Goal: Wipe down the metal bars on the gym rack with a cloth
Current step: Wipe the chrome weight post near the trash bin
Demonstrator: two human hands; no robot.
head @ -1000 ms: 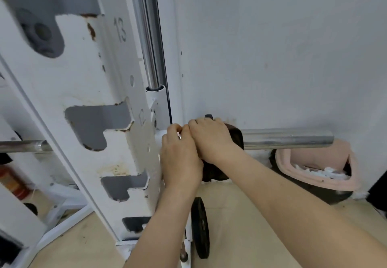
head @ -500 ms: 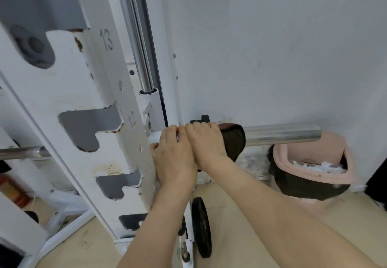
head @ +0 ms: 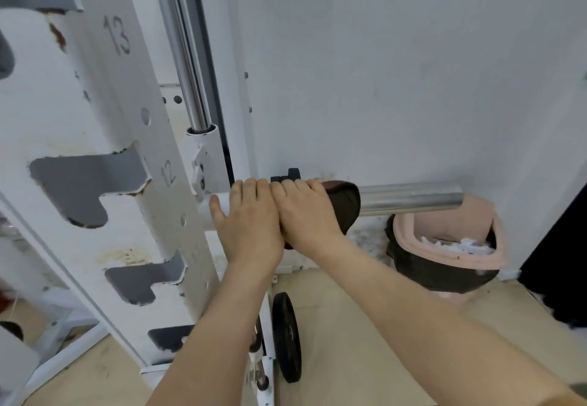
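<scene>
Head view, gym corner.
- Rack upright (head: 95, 119): white, rust-chipped, grey notches, marked 13 and 12.
- Vertical chrome bar (head: 187, 56): runs down into white socket beside upright.
- Horizontal bar (head: 413, 200): chrome, juts right toward wall.
- Left hand (head: 251, 221): fingers curled over the horizontal bar's white inner end.
- Right hand (head: 305, 212): touching left hand, grips cloth (head: 347, 205), dark brown, wrapped round bar.
- Weight plate (head: 287, 335): black, upright on edge, below hands.
- Bin (head: 444, 262): dark, pink liner, white scraps inside, under bar tip.
</scene>
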